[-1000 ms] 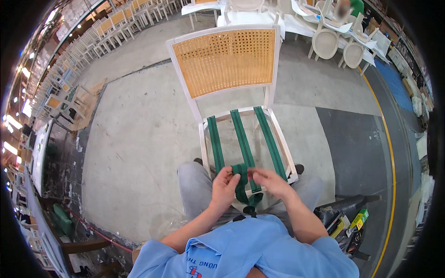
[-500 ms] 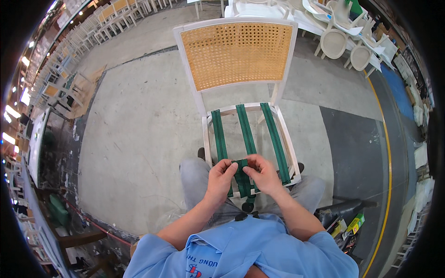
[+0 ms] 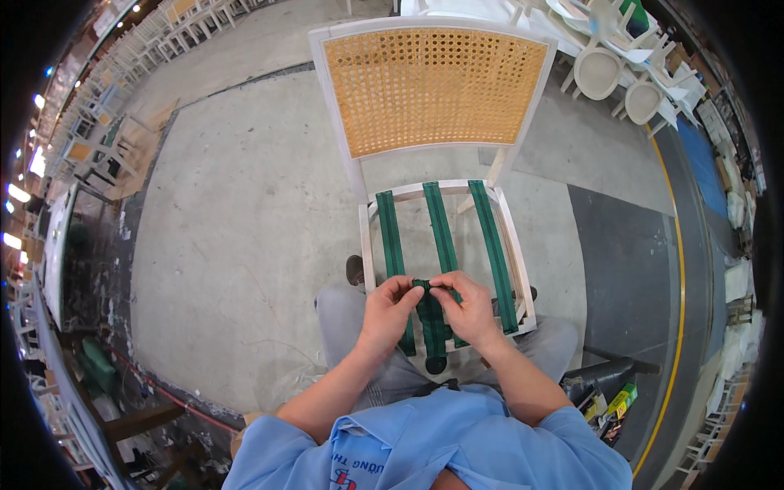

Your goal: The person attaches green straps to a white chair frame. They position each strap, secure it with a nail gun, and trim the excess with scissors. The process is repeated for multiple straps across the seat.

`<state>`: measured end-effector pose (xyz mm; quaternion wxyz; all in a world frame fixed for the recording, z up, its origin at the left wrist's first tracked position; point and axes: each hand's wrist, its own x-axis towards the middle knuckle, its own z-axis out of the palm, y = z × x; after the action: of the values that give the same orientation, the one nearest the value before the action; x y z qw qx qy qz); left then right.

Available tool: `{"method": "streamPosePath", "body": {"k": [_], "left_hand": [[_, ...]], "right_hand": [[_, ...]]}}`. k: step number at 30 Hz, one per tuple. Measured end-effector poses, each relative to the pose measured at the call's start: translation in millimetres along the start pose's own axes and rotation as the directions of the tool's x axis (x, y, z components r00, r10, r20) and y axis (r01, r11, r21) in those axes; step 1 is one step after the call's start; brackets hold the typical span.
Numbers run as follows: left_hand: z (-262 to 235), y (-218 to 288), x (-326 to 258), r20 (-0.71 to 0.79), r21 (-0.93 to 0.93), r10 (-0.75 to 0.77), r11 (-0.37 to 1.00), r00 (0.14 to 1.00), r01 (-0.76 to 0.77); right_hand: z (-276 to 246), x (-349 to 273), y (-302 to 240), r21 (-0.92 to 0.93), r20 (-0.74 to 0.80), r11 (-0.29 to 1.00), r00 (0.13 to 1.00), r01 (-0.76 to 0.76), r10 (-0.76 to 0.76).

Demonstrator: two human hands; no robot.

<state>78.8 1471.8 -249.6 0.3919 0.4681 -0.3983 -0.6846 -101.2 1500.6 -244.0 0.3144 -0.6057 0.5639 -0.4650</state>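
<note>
In front of me stands a pale wooden chair [image 3: 367, 237] with a woven cane back [image 3: 433, 86]. Three green webbing straps [image 3: 441, 229] run from the back to the front of its open seat frame. Over the front of the seat, my left hand [image 3: 387, 314] pinches one edge of a loose green webbing strap [image 3: 431, 322] between thumb and fingers. My right hand [image 3: 468, 310] pinches the same strap at its upper end, close beside the left. The strap hangs down between my hands to a dark green bundle near my lap.
White chair frames [image 3: 596, 72] are piled on a white-covered surface at the far right. Rows of chairs [image 3: 184, 20] stand at the far left. A black container [image 3: 600, 380] with small boxes lies by my right knee. A long table [image 3: 61, 245] stands at left.
My hands stay together on the loose strap, which has turned and looks narrower between them. The view has shifted slightly, so the chair appears larger and a little farther right.
</note>
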Motion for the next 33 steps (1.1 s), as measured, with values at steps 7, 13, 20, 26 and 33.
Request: {"method": "streamPosePath", "body": {"k": [7,13,20,26,33], "left_hand": [[-3,0,40,0.058,0.598,0.432,0.707,0.9,-0.378],[-8,-12,104,0.041,0.676,0.424,0.655,0.905,-0.338],[-21,-41,221,-0.018,0.792,0.374,0.571,0.927,-0.215],[-28,-71,243,0.017,0.892,0.493,0.385,0.87,-0.236],[-21,-85,257,0.117,0.949,0.396,0.226,0.911,-0.22]], "right_hand": [[1,36,27,-0.082,0.017,0.996,0.999,0.031,-0.03],[2,93,62,-0.159,0.151,0.987,0.989,0.026,-0.002],[36,203,156,-0.334,0.199,0.942,0.973,-0.044,0.116],[66,263,210,-0.475,0.164,0.862,0.945,-0.176,0.283],[73,271,212,-0.548,0.114,0.782,0.899,-0.298,0.423]]}}
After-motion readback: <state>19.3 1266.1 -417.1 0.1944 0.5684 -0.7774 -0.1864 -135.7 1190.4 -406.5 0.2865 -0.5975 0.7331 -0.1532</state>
